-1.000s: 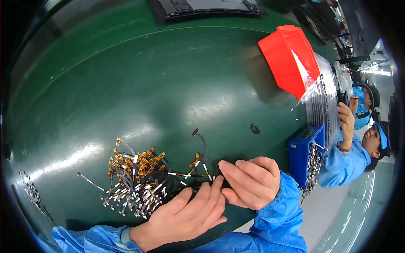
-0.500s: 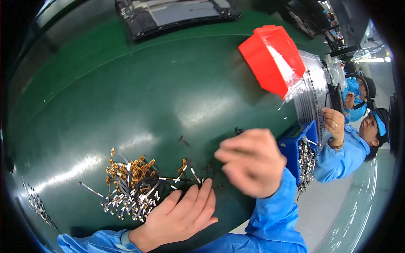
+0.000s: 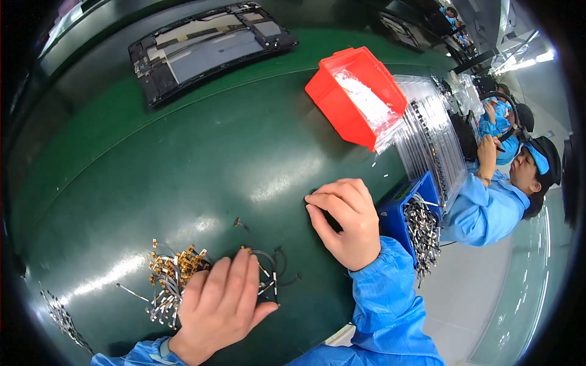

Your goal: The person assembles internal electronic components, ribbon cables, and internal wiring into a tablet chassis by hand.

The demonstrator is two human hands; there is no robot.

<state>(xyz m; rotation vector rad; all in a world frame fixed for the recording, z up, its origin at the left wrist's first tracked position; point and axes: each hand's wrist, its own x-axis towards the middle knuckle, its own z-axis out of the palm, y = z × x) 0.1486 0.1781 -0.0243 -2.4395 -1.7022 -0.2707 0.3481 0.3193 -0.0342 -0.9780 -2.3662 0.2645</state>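
Observation:
A pile of short grey ribbon cables (image 3: 177, 268) with gold-orange connectors and white ends lies on the green tabletop. My left hand (image 3: 223, 299) rests palm down over the pile's right side, fingers stretched out, covering part of it. Beside its fingertips are a few loose cables (image 3: 281, 262), curved and dark with white bits. One small cable (image 3: 239, 223) lies apart, just beyond them. Over the table to the right, my right hand (image 3: 348, 222) is closed, thumb and fingertips brought near each other. Whatever is between them, if anything, is too small or hidden to name.
A red bin (image 3: 348, 116) with clear plastic inside stands beside stacked clear trays (image 3: 427, 140). Nearer is a blue bin (image 3: 394, 216) heaped with cables. A dark flat panel (image 3: 207, 52) lies at the far left. More cables (image 3: 61, 317) sit far left. A co-worker (image 3: 488, 201) sits at right.
My left hand has slid left onto the cable pile. My right hand, blurred before, is now steadier with its fingers drawn together. The whole view has shifted, and the co-worker's hand has moved.

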